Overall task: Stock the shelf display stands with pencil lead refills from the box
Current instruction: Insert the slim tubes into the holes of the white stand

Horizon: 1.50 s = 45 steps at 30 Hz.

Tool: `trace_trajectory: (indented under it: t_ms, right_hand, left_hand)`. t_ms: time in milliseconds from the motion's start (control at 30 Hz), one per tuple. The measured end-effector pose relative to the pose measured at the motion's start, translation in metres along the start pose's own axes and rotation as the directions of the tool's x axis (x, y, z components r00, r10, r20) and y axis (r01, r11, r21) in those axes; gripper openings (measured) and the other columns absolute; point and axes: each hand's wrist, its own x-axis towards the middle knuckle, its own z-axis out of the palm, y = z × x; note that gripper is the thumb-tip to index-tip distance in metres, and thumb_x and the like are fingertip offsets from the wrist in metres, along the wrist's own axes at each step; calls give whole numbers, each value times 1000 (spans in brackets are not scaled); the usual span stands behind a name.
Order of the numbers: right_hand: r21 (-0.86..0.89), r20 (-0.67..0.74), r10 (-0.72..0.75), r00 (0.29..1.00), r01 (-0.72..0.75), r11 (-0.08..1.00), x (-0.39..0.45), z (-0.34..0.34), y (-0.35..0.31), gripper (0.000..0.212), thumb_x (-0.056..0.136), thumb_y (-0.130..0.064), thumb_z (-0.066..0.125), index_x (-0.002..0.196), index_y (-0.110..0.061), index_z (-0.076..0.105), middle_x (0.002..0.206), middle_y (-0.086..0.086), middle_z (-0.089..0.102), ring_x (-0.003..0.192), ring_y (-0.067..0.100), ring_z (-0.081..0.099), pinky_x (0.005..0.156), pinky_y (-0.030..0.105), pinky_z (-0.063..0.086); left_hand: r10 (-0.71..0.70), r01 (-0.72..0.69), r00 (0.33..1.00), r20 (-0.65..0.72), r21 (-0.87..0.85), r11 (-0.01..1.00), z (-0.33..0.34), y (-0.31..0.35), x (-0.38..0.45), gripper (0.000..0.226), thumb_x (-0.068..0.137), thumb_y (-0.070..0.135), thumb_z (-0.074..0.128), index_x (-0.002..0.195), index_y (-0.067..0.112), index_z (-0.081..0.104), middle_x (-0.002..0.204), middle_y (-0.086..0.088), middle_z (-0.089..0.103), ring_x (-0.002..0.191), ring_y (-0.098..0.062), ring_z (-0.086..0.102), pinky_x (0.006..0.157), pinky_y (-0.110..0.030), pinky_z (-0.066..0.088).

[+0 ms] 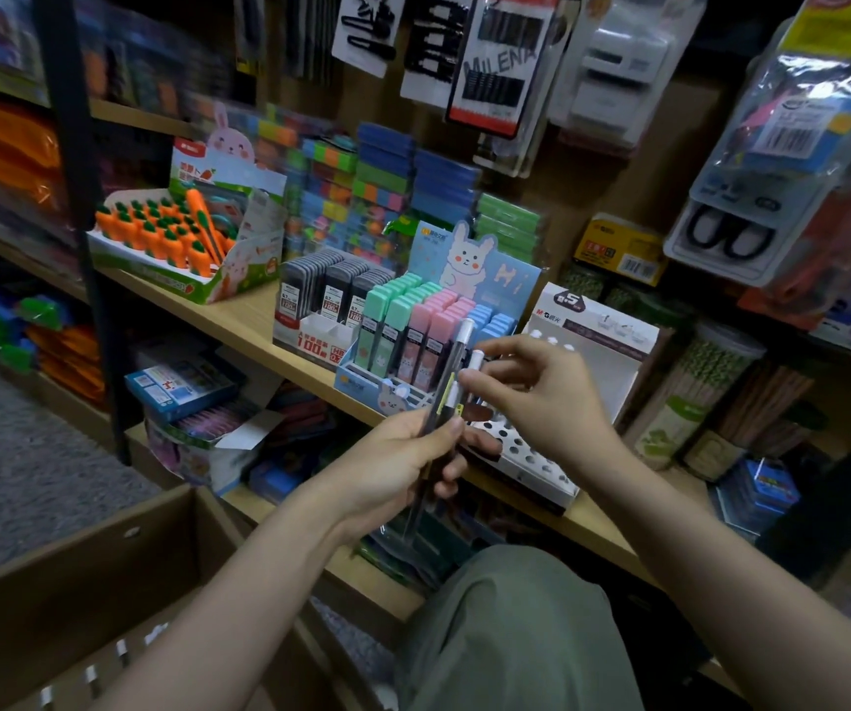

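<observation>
Several slim refills (445, 402), lower ends hidden, we grip upright in our left hand (402, 467). Our right hand (536, 397) pinches one white cap.

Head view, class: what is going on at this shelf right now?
A person is crouched at a stationery shelf. The left hand grips a bundle of slim pens, and the right hand pinches one at its white top. Behind the hands stands a white stand with holes. A cardboard box sits lower left.
</observation>
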Motion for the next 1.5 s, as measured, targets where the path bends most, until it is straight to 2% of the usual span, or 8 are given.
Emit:
trace_trajectory:
  t_ms: [100,200,333,433,667,967,1200,1500]
  right_hand:
    - [30,0,0,1000,0,1000,-2,-2,-3,22,80,-16,79,99,-16,68,78,3,75,75,15,72,77,32,58]
    - [27,-99,-46,994,49,998,0,-24,-5,25,82,-15,74,104,-23,64,83,-4,74,77,8,72,72,26,60]
    - [-169,-279,-242,929,201,965,2,-66,-1,24,85,-16,73,104,-24,61,86,-7,70,78,4,71,71,22,59]
    - [-283,-320,-310,895,222,933,2,-78,13,22,86,-17,74,102,-23,61,86,-9,69,78,4,69,73,24,58]
    - [-296,-318,-329,889,236,925,4,-66,42,23,85,-12,74,101,-21,62,88,-14,68,82,-1,69,75,13,54]
    - [-269,-321,-264,910,180,946,11,-61,54,20,85,-15,74,98,-25,62,87,-9,69,80,1,70,73,18,57]
    - [-263,-342,-149,928,58,963,30,-64,54,15,82,-12,77,91,-18,66,88,-6,69,84,9,70,75,30,60]
    - [-401,-314,-199,928,60,914,27,-53,54,13,81,-14,78,88,-18,68,80,-8,67,74,-1,64,73,28,59]
  left_hand:
    - [-15,15,1000,-9,19,1000,2,1,-2,28,102,23,45,111,7,65,87,-4,69,74,-12,60,66,-25,54]
    - [19,-14,992,-127,37,999,1,1,0,26,102,21,43,118,17,63,105,-2,72,97,-14,67,90,-38,56]
    - [44,-2,973,-227,183,983,-3,2,0,23,105,28,36,114,20,55,70,2,54,53,-8,49,51,-21,45]
    - [13,25,969,-245,149,988,-3,-2,1,26,105,31,35,114,13,51,61,5,33,45,-5,27,41,-17,26]
    - [-43,43,970,-239,-9,999,-3,-2,2,45,99,51,33,112,13,53,62,6,34,49,-7,26,46,-20,22]
    - [-16,23,955,-296,21,1000,-4,-8,4,30,107,18,31,124,7,53,70,2,42,60,-10,35,57,-24,31]
    - [-36,50,969,-246,49,998,-6,-15,6,25,105,30,35,112,27,59,67,6,47,56,-8,41,57,-25,42]
    - [-31,51,971,-238,76,996,-3,-17,6,22,104,15,41,114,10,60,75,1,55,62,-7,49,55,-20,43]
